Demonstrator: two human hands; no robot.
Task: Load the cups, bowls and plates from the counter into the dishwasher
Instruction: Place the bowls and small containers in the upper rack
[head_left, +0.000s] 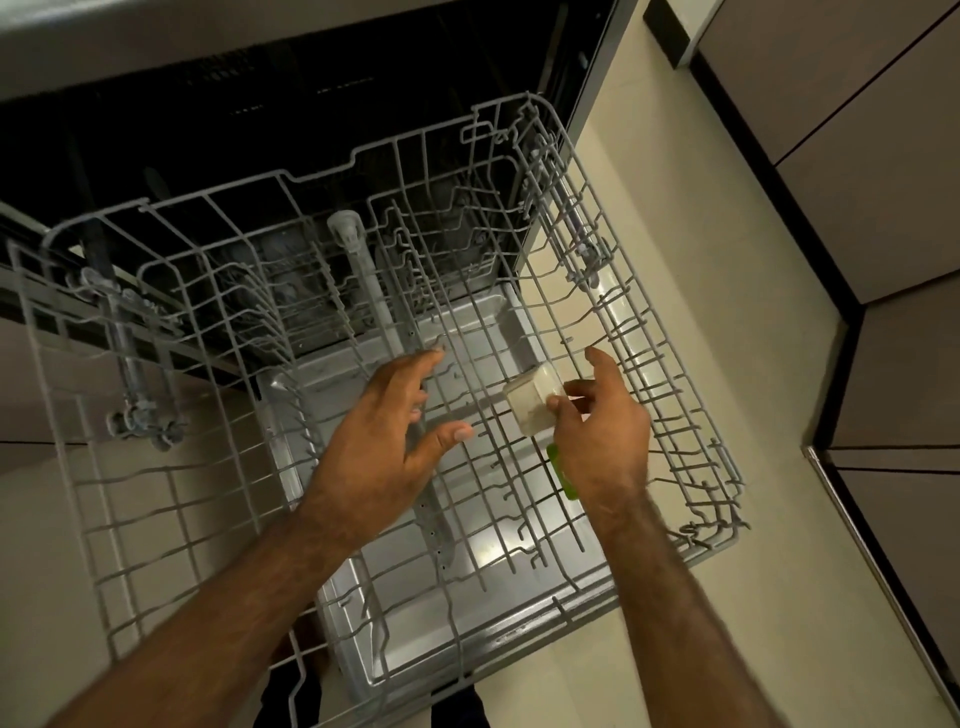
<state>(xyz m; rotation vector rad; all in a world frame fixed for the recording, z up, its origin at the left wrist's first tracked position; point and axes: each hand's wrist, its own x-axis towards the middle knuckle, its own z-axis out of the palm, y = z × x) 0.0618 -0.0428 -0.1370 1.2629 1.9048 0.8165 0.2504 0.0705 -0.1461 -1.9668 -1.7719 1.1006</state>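
Left hand (384, 441) splayed above wire rack (670, 415); right hand (602, 431) pinches cream container (532, 402).

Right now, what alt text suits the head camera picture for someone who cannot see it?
A person's right hand pinches a small pale square container over a pulled-out grey wire dishwasher rack; the left hand is spread open beside it.

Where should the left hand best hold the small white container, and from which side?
The small white container is boxy, and the right hand pinches its right edge. So the open left hand should probably come from the left and pinch across its free flat sides.
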